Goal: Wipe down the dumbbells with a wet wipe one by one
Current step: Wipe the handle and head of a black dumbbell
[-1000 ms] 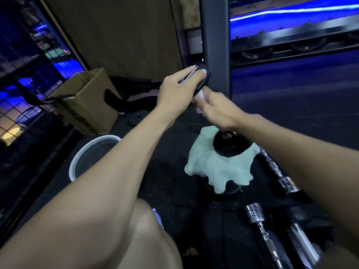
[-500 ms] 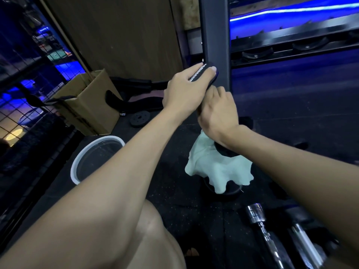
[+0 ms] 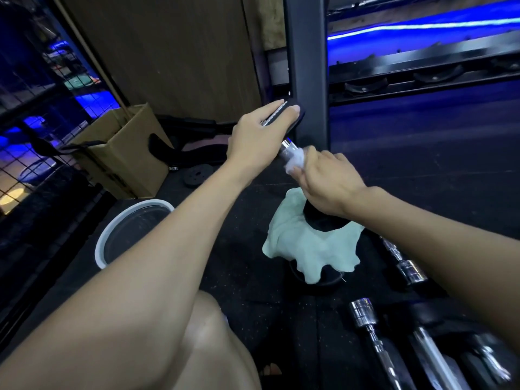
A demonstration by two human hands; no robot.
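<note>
Dumbbell (image 3: 287,147) held tilted above the floor (image 3: 422,164), close in front of the rack post (image 3: 306,66).
Left hand (image 3: 259,136) grips its upper end; right hand (image 3: 326,181) pinches a white wipe (image 3: 295,161) round the chrome handle. Green cloth (image 3: 306,246) lies below, bucket (image 3: 132,229) left, open floor right.
</note>
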